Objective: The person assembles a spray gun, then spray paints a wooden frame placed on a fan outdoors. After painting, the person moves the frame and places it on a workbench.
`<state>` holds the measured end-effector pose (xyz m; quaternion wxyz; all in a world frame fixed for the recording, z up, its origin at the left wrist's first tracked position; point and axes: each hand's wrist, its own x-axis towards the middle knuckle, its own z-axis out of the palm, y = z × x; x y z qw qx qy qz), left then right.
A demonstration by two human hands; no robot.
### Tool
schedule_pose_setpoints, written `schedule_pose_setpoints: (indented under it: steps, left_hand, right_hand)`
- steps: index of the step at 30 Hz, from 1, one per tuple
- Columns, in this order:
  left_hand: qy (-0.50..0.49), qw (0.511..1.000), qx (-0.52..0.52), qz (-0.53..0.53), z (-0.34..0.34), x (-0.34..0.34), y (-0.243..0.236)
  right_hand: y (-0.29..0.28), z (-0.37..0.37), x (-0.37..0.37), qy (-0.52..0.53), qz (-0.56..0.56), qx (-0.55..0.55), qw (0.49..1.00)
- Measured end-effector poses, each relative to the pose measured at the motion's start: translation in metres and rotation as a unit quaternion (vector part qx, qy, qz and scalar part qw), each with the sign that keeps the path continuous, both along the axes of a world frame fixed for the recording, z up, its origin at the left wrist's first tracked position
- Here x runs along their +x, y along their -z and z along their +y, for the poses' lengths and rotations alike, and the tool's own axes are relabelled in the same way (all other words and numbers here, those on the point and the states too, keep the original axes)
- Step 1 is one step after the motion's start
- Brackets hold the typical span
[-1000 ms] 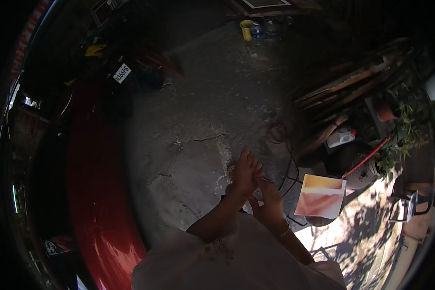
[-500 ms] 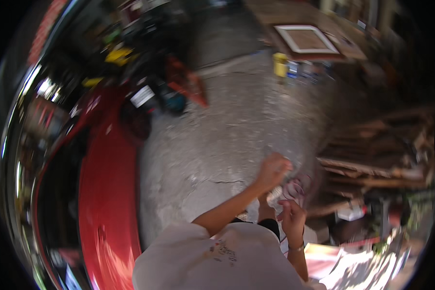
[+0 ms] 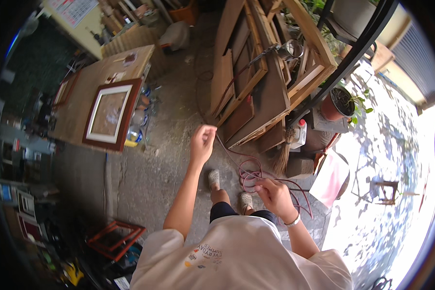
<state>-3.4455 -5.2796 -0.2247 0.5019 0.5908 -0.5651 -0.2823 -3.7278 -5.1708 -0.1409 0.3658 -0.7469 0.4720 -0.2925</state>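
My left hand (image 3: 203, 142) is raised in front of me over the concrete floor, its fingers loosely curled, and nothing shows in it. Lower and to the right, my right hand (image 3: 274, 197) has its thumb and fingers drawn together. Its palm is turned away, so I cannot make out whether anything is inside. A thin dark-red hose (image 3: 249, 164) lies in loops on the floor beyond the right hand, apart from it as far as I can see. On the right wrist sits a light-coloured watch or bracelet (image 3: 293, 221).
Wooden frames and panels (image 3: 256, 87) lean together ahead. Beside them are a straw broom (image 3: 282, 157), a white jug with red cap (image 3: 300, 134) and a potted plant (image 3: 334, 105). At left, a worktable (image 3: 75, 113) bears a brown-and-white picture frame (image 3: 89, 126). A reddish frame (image 3: 112, 244) stands lower left.
My view has swung to the right: the red car has left the picture, the worktable now lies at left, and the leaning wood is ahead. Both hands stay raised with curled fingers.
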Motion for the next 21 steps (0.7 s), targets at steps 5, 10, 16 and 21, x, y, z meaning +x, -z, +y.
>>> schedule_pose_setpoints:
  steps: [5,10,16,21]
  left_hand:
    - [0.113,0.98,-0.122,-0.107,-0.233,-0.017,0.027]
    - [0.196,0.963,-0.061,-0.175,-0.374,-0.06,0.069]
    - [0.197,0.967,0.011,-0.163,-0.396,-0.087,0.07]
    - [0.158,0.973,-0.086,-0.143,-0.403,-0.084,0.077]
  right_hand:
    - [0.024,0.005,0.003,0.216,0.093,0.079,0.969]
    - [0.031,0.045,0.047,0.391,0.084,0.172,0.9]
    - [0.021,0.055,0.109,0.463,0.094,0.246,0.846]
    - [0.019,0.041,0.135,0.484,0.11,0.238,0.835]
